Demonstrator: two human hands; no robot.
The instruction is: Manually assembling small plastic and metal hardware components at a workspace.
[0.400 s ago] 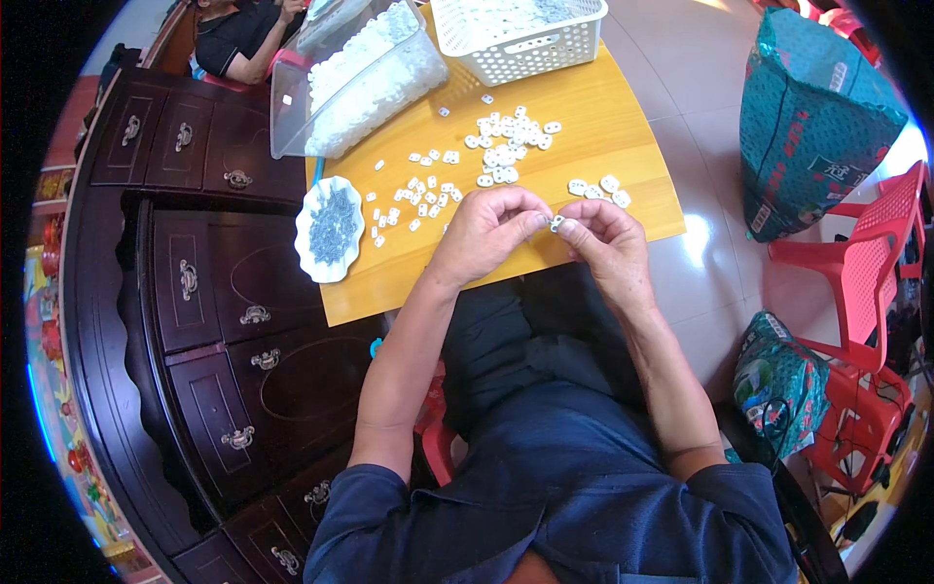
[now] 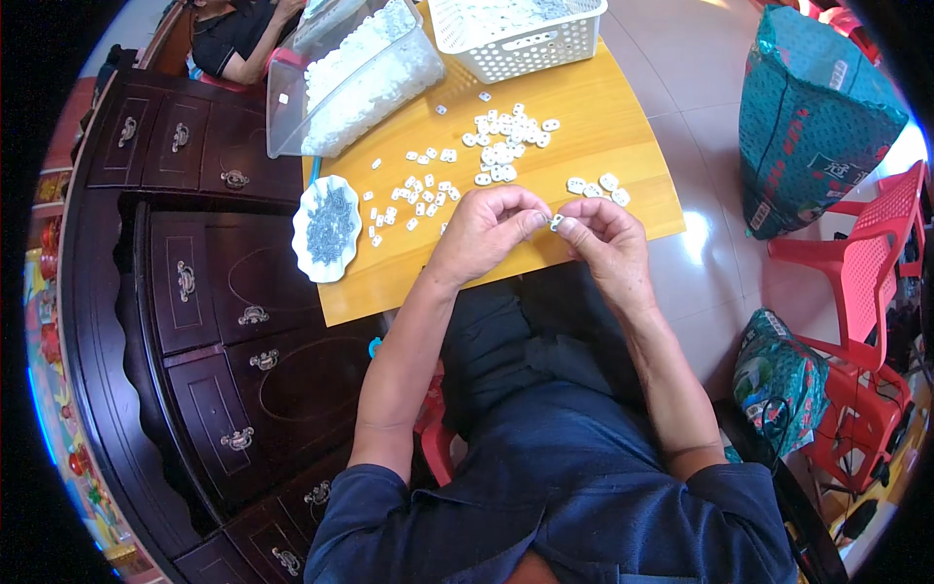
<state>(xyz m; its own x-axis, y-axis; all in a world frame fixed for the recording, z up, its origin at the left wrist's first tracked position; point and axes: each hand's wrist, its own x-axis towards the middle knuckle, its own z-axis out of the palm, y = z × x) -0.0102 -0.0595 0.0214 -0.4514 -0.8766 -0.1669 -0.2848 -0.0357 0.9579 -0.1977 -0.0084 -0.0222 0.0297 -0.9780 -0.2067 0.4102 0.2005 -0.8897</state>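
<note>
Above the near edge of the yellow wooden table (image 2: 623,127), my two hands meet fingertip to fingertip. My right hand (image 2: 613,251) is closed, with thumb and forefinger pinching a small white two-holed plastic piece (image 2: 556,223). From the other side, the closed thumb and forefinger of my left hand (image 2: 484,237) come right up to that piece; whatever they pinch is too small to make out. Beyond my hands lie loose smaller white pieces (image 2: 420,201), a pile of rounded two-holed pieces (image 2: 504,136), and several more rounded pieces (image 2: 608,182) on the right.
A white scalloped dish (image 2: 303,255) of small grey metal-looking parts stands at the table's left. Behind are a clear bin (image 2: 282,131) of white pieces and a white basket (image 2: 530,60). Dark drawers (image 2: 209,263) flank the left; a teal bag (image 2: 812,136) and red chair (image 2: 861,282), the right. Another person (image 2: 233,44) sits far left.
Both hands keep their pinch at the same spot, with only a tiny shift of the fingers. The table and its things appear slightly further left in the view.
</note>
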